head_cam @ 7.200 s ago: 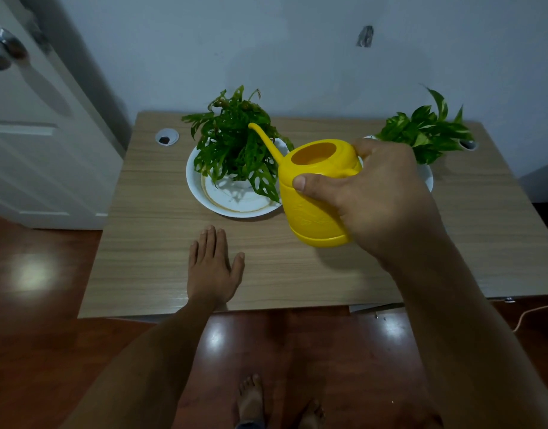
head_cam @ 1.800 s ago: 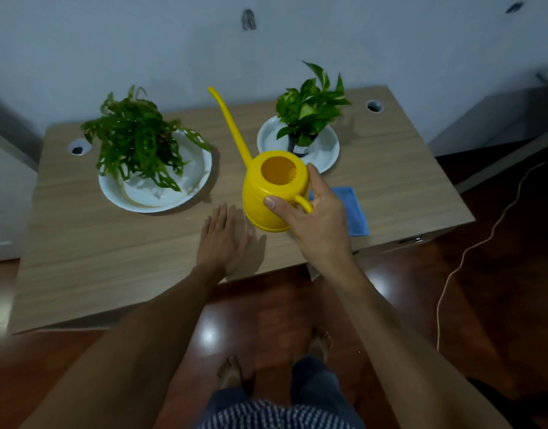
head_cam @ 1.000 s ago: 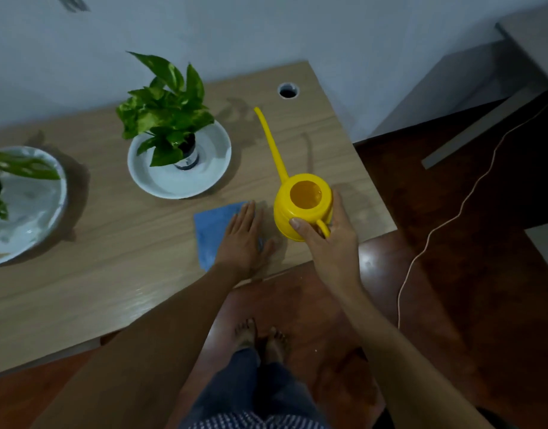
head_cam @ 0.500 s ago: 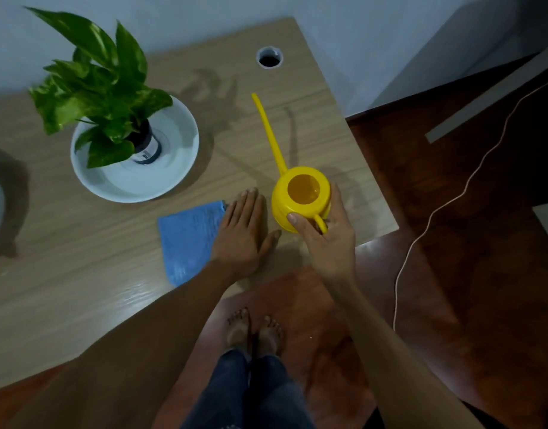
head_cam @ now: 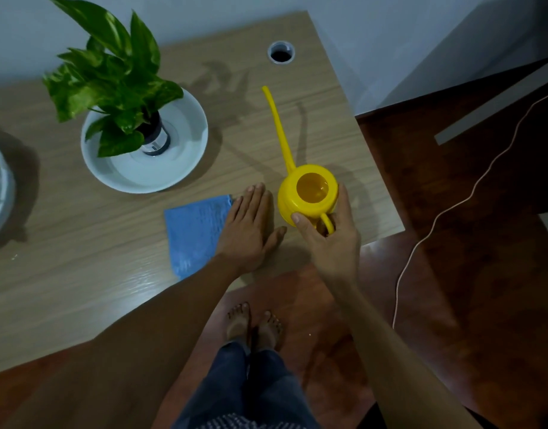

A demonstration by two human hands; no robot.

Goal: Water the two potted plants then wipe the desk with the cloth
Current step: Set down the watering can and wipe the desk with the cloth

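Right hand [head_cam: 328, 243] grips the watering can [head_cam: 306, 196] handle; left hand [head_cam: 248, 230] lies flat, hiding the cloth [head_cam: 195, 230] edge.

Yellow watering can [head_cam: 306, 196] upright near my desk's [head_cam: 80, 274] right edge; blue cloth [head_cam: 195, 233] flat beside it; potted plant [head_cam: 111, 85] in white dish [head_cam: 173, 168].

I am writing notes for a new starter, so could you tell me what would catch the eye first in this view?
The bright yellow watering can stands out near the desk's right front corner, its long spout pointing away, with the right hand gripping its handle. Beside it the left hand lies flat, partly on a blue cloth. Behind them a leafy green plant sits in a white dish.
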